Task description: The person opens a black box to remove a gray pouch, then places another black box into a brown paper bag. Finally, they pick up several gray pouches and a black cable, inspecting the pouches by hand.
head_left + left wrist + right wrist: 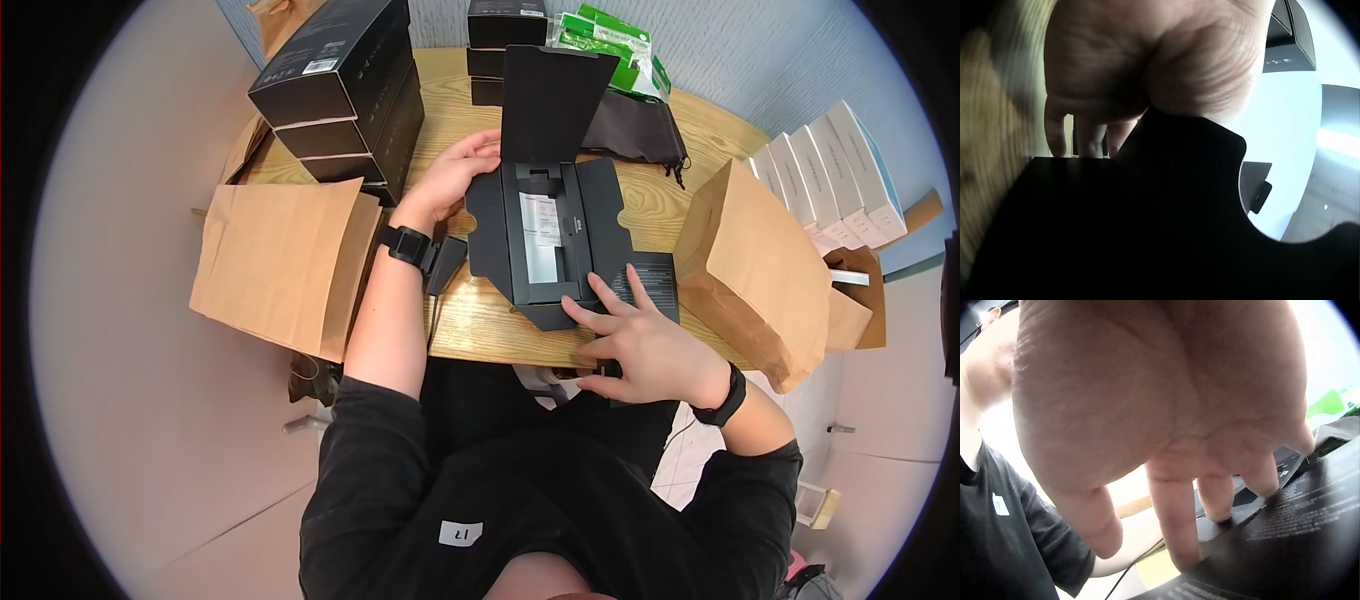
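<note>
An opened black box (598, 195) lies on the wooden table with its lid (550, 110) raised at the back and side flaps spread outward. A white printed paper (541, 240) lies inside its tray. My left hand (455, 175) is at the box's back left, fingers extended toward the base of the lid; a dark flap (1147, 206) hides part of it in the left wrist view. My right hand (645, 345) has its fingers spread, fingertips at the box's front right corner. Beneath it, a black panel with small print (1310, 512) sticks out to the right.
Stacked black boxes (335, 90) stand at the back left, more (507, 25) at the back. Brown paper bags flank the work, left (275, 265) and right (760, 270). A dark pouch (635, 130), green packets (615, 45) and white boxes (835, 175) stand farther back and right.
</note>
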### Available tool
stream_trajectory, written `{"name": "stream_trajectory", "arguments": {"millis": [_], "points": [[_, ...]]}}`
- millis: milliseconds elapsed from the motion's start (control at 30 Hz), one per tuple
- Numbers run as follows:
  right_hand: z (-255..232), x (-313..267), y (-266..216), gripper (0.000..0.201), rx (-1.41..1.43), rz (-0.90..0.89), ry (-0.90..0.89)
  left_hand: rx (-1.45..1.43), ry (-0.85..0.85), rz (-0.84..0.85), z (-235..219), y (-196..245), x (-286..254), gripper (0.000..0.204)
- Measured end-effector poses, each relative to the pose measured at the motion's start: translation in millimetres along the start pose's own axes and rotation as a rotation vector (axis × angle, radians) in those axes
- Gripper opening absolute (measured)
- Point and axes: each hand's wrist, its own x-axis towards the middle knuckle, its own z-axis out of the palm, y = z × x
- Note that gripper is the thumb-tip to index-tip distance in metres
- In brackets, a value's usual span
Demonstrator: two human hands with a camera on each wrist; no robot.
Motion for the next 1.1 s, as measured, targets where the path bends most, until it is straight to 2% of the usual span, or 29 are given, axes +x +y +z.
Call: {"name": "stream_trajectory", "arguments": {"millis": [100, 333, 400, 433, 500, 633, 700, 733, 800, 900, 1033, 1067, 1100], "points": [[2, -1, 0, 0.028, -0.022, 0.02, -0.031, 0.088, 0.058, -0.007, 0, 0, 0, 0.047], [7, -3, 5, 0.03, 0.045, -0.016, -0.011, 0.114, 0.043, 0.024, -3, -6, 2, 0.046], [7, -3, 5, 0.03, 0.041, -0.011, -0.018, 0.335, 0.065, -0.017, -5, -7, 2, 0.046], [7, -2, 4, 0.031, 0.038, -0.007, -0.02, 0.336, 0.063, -0.017, -7, -10, 3, 0.046], [8, -2, 4, 0.031, 0.034, -0.003, -0.023, 0.275, -0.017, 0.068, -13, -17, 7, 0.047], [8, -2, 4, 0.032, 0.041, 0.0, -0.019, 0.317, -0.039, 0.084, -15, -18, 7, 0.049], [8, -3, 5, 0.032, 0.041, 0.003, -0.023, 0.501, 0.051, 0.07, -6, -8, 0, 0.05], [8, -2, 6, 0.032, 0.042, 0.0, -0.023, 0.5, 0.05, 0.071, -7, -9, 1, 0.05], [9, -1, 8, 0.032, 0.043, 0.0, -0.022, 0.197, 0.046, 0.026, -8, -8, 3, 0.051], [9, 0, 8, 0.035, 0.033, -0.008, 0.01, 0.07, 0.072, -0.016, -1, -3, -2, 0.05], [-6, -14, -2, 0.051, 0.058, 0.051, 0.061, 0.086, 0.059, -0.009, -1, -3, -2, 0.05], [-11, -23, -6, 0.059, 0.118, 0.091, 0.095, 0.117, 0.065, -0.006, -3, -5, 0, 0.049], [-16, -35, -7, 0.074, 0.103, 0.133, 0.082, 0.144, 0.07, -0.003, -4, -6, 0, 0.048]]}}
